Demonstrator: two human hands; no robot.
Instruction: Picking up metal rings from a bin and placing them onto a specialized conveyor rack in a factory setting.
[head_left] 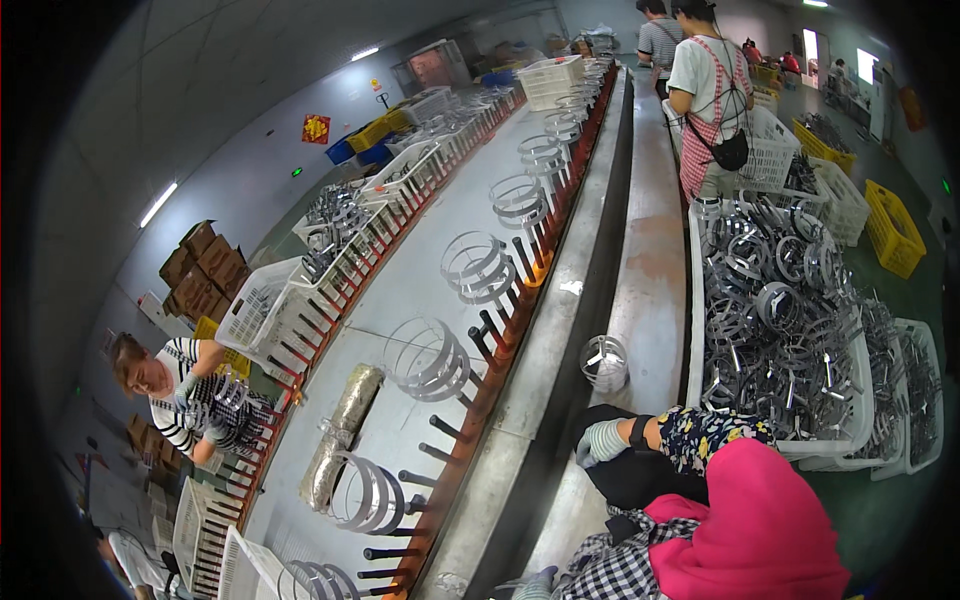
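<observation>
My right hand, in a grey-striped glove with a dark band at the wrist, lies against a black surface beside the metal ledge. Its fingertips are hidden, and I see nothing held in it. At the lower edge my left hand, also gloved in grey, is mostly cut off, so its grip does not show. Just beyond my right hand a round metal ring frame with inner spokes rests on the metal ledge. To the right, a white crate is heaped with metal ring frames.
Black-handled posts line the long table, several bearing stacked metal rings. A wrapped roll lies on the tabletop. Across it a person handles rings; another person stands ahead. A yellow crate sits on the floor at right.
</observation>
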